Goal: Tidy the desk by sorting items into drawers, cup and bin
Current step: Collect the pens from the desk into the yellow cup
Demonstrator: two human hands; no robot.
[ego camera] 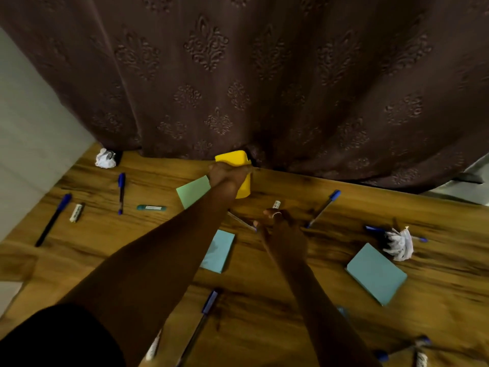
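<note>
**Cup in hand, desk still littered**

The yellow cup [239, 169] stands at the far edge of the desk [291, 300], against the brown curtain [264, 75]. The left hand [227, 173] is wrapped round its near side, grasping it. Whether anything is inside cannot be told; its mouth is turned away and partly covered by the hand. No drawers or bin are in view.

The right hand [275, 223] is nearer the body, fingers curled around a clear pen [240, 220] that lies on the wood just left of it; the blur makes it hard to say if the pinch is firm. A small white tube [276, 204] lies just beyond that hand.

By the look of things the tidying has barely begun. Left to sort:

- pens: three at the left [54, 218] [121, 193] and near edge [203, 321], one right of centre [324, 207], one under the right paper wad [373, 229]
- a green note pad [191, 192] beside the cup, and two blue pads [219, 251] [375, 274]
- a white battery-like stick [76, 212] and a teal tube [151, 207]
- two crumpled papers, far left [105, 158] and right [399, 245]
- blurred bits along the bottom edge, too unclear to name

My guess is the pens go to the cup first.
</note>
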